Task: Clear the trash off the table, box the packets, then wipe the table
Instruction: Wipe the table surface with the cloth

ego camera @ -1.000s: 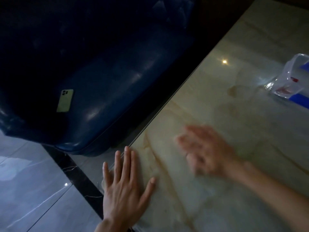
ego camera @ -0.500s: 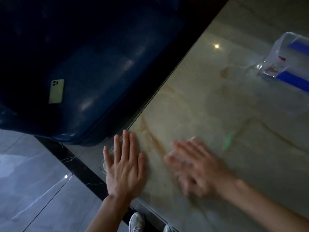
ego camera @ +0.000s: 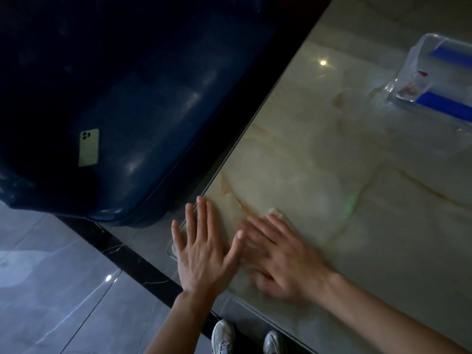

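The glossy beige marble table [ego camera: 332, 154] fills the right half of the view. My left hand [ego camera: 201, 254] lies flat on its near left corner, fingers spread, holding nothing. Just right of it, my right hand [ego camera: 278, 259] is blurred with motion and presses flat on the tabletop. A small pale wipe [ego camera: 274, 212] peeks out from under its fingertips. A clear plastic box [ego camera: 419, 72] with blue pieces inside stands at the far right of the table. A faint green streak [ego camera: 351, 204] shows on the surface beyond my right hand.
A dark blue sofa [ego camera: 143, 106] runs along the table's left edge, with a pale green phone [ego camera: 89, 147] lying on it. Grey floor tiles [ego camera: 51, 290] with a black strip lie at the lower left. My white shoes [ego camera: 223, 337] show under the near edge.
My right hand has swept across the table toward me and now sits beside my left hand. My left hand has stayed on the corner. The view has shifted a little.
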